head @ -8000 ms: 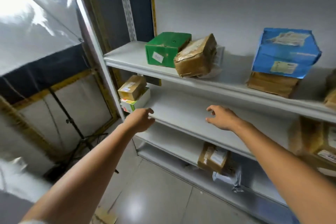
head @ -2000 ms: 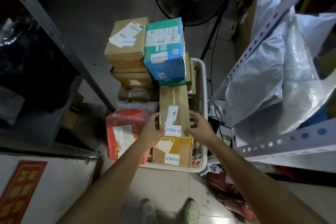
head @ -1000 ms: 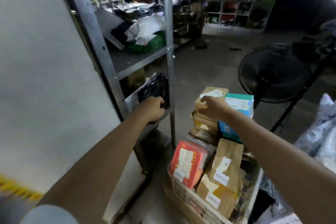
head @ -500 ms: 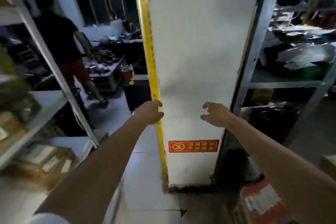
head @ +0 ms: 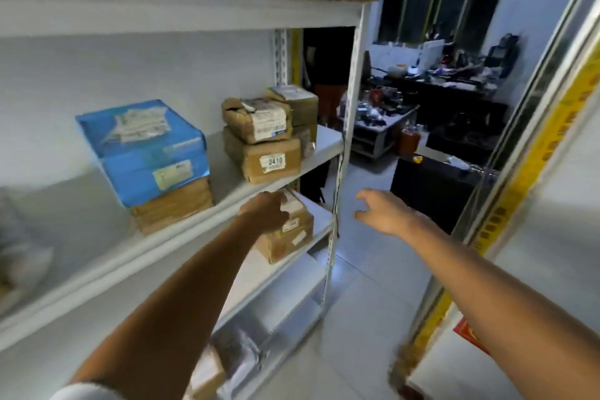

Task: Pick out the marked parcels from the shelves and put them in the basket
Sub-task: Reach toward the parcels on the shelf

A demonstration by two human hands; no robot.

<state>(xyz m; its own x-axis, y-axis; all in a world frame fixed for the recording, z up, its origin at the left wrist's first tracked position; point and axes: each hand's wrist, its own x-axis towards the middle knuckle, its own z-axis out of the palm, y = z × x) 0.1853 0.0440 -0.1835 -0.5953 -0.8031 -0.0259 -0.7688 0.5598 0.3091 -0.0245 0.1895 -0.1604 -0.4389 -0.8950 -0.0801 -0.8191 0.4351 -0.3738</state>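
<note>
Parcels [head: 269, 162] on shelves [head: 107, 256], left hand [head: 267, 210] near one, right hand [head: 384, 212] spread

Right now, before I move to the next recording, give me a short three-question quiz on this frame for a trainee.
1. True or false: the blue box sits directly on the shelf board.
2. Which number shows on the label of the bottom parcel in the stack to its right? A 3410, B 0143, C 7725.
3. Which grip reaches to the brown parcel on the shelf below?

Key
1. False: it rests on a brown box.
2. A.
3. The left grip; the right grip is open over the aisle.
</note>
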